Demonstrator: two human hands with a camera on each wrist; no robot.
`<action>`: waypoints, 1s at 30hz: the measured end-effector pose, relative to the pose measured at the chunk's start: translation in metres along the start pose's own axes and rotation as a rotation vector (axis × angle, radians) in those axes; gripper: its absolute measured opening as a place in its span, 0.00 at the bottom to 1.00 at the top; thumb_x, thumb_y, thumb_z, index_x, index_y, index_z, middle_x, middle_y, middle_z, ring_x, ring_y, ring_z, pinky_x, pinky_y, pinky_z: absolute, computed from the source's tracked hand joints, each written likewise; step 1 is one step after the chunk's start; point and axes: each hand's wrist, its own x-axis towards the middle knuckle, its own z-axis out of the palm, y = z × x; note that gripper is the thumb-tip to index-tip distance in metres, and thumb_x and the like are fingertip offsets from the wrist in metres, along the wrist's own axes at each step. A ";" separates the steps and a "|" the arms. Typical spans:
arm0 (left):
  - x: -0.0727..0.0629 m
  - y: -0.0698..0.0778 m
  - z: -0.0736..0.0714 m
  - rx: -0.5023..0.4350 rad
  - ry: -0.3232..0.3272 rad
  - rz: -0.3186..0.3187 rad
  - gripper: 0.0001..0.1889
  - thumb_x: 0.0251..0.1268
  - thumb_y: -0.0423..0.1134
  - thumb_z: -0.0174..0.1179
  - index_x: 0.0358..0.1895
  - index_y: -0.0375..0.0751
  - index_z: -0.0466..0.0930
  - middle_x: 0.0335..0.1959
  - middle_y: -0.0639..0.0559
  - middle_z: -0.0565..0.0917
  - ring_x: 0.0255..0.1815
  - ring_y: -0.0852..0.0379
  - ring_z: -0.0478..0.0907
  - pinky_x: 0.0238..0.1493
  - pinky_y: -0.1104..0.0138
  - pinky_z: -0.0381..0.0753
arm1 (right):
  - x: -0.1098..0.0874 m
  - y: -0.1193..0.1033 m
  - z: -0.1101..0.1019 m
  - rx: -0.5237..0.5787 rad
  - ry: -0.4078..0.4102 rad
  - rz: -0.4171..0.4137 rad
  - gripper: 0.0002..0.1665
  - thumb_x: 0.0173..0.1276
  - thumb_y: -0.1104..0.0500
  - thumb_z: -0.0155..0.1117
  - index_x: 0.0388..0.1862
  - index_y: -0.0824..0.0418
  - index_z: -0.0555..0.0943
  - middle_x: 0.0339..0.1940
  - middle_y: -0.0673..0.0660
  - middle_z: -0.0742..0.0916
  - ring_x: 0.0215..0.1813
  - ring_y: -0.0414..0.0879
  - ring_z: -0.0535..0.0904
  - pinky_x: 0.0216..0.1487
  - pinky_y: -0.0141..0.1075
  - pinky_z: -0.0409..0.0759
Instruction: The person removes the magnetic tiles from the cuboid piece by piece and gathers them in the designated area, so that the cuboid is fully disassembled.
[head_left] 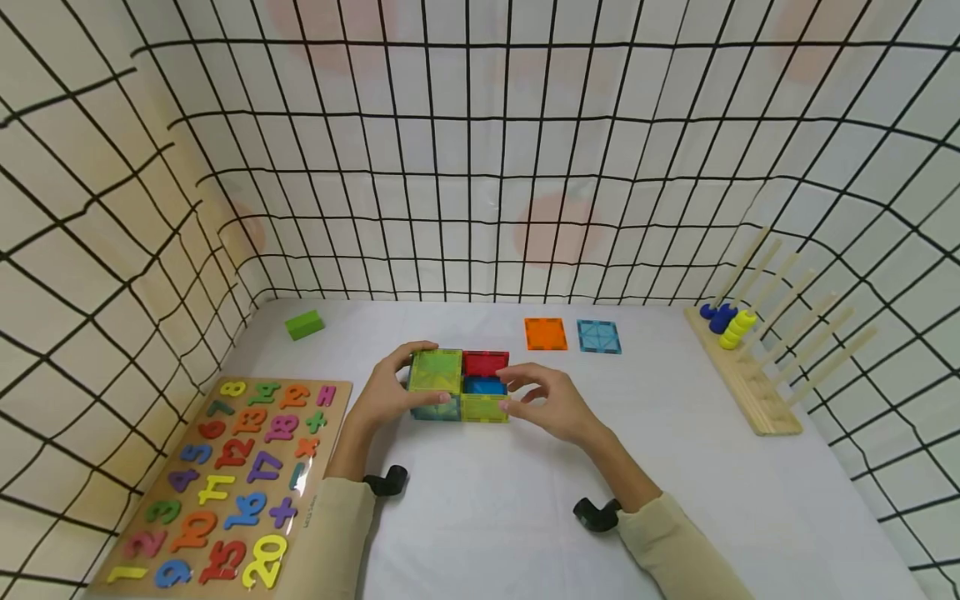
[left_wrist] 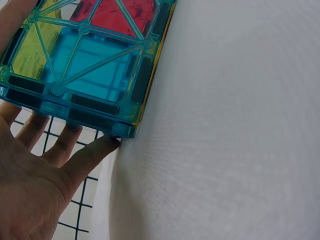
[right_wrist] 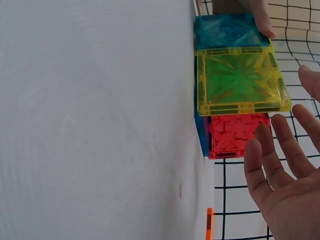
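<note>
Magnetic tiles form a two-part box on the table. Its left part carries a green tile (head_left: pixel 437 369) on top and a teal tile (left_wrist: pixel 95 62) at the front. The right part has an uncovered top, with a red tile (head_left: pixel 486 363) at the back, a blue tile (head_left: pixel 485 385) at the bottom and a yellow tile (right_wrist: pixel 242 80) in front. My left hand (head_left: pixel 386 398) holds the left part, thumb on the near side and fingers on the far side. Beside the right part, my right hand (head_left: pixel 555 406) has its fingers loosely bent around nothing, fingertips close to the red and yellow tiles.
Behind the box lie an orange tile (head_left: pixel 545 334) and a light blue tile (head_left: pixel 598 337). A green block (head_left: pixel 304 325) is at back left, a number puzzle board (head_left: pixel 247 450) at left. A wooden peg stand (head_left: pixel 750 383) with rings is at right. Black wire mesh (head_left: pixel 483 150) surrounds the table.
</note>
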 end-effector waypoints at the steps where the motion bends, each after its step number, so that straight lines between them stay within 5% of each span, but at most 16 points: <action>1: 0.000 0.000 0.000 -0.001 -0.001 0.001 0.46 0.46 0.56 0.82 0.72 0.60 0.72 0.74 0.58 0.71 0.75 0.40 0.63 0.69 0.37 0.71 | 0.000 0.000 0.001 -0.001 -0.001 -0.002 0.28 0.68 0.53 0.74 0.65 0.58 0.81 0.63 0.62 0.85 0.58 0.57 0.82 0.58 0.55 0.84; 11: 0.001 -0.001 0.001 0.002 0.001 0.013 0.46 0.45 0.57 0.82 0.72 0.59 0.72 0.73 0.59 0.72 0.73 0.40 0.65 0.68 0.38 0.72 | 0.003 0.003 0.014 -0.013 -0.012 -0.007 0.26 0.68 0.53 0.74 0.64 0.57 0.83 0.59 0.61 0.87 0.56 0.49 0.79 0.53 0.37 0.84; 20: -0.001 -0.001 0.000 0.008 0.001 0.009 0.46 0.45 0.57 0.82 0.72 0.58 0.72 0.74 0.57 0.71 0.74 0.38 0.64 0.69 0.36 0.70 | 0.008 0.004 0.024 -0.037 -0.009 -0.010 0.24 0.68 0.52 0.74 0.60 0.58 0.85 0.54 0.54 0.89 0.52 0.48 0.80 0.51 0.44 0.84; 30: 0.000 -0.002 0.000 0.013 0.013 0.033 0.43 0.44 0.57 0.83 0.69 0.64 0.74 0.73 0.60 0.73 0.75 0.44 0.65 0.73 0.37 0.66 | 0.013 0.003 0.029 -0.072 -0.003 -0.062 0.18 0.70 0.52 0.72 0.56 0.57 0.88 0.49 0.51 0.90 0.46 0.44 0.79 0.45 0.38 0.82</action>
